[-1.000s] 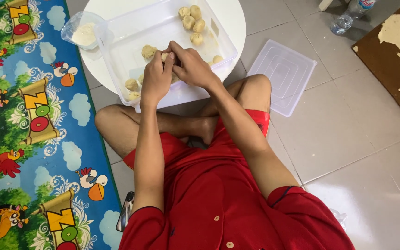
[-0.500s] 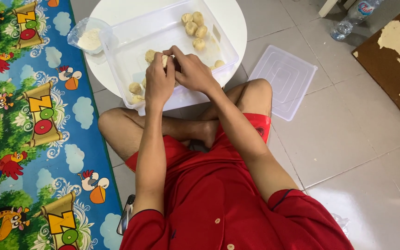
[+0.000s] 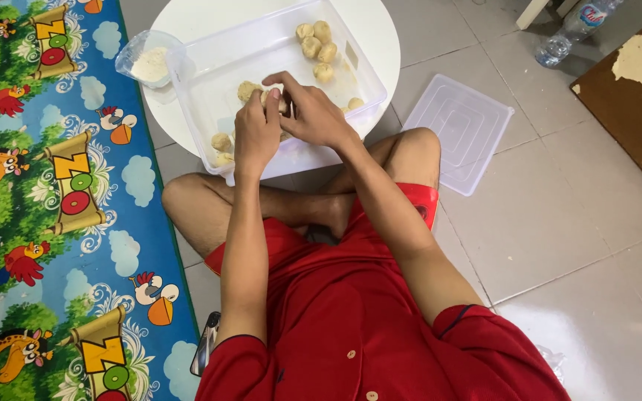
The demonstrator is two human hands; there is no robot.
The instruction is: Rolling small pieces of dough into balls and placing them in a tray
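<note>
My left hand (image 3: 256,132) and right hand (image 3: 312,115) met fingertip to fingertip, the grip of both closed on one dough ball (image 3: 273,96) inside the clear plastic tub (image 3: 195,104). Just left of the grip lay another dough ball (image 3: 247,90); beyond it, a cluster of dough balls (image 3: 316,43). The tub sat on the round white table (image 3: 380,37). Farther left stood a cup of flour (image 3: 147,61); to the right, on the floor, the tub's lid (image 3: 461,130).

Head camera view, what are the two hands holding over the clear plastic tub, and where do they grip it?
Left hand and right hand pinch a pale dough lump between their fingertips.
</note>
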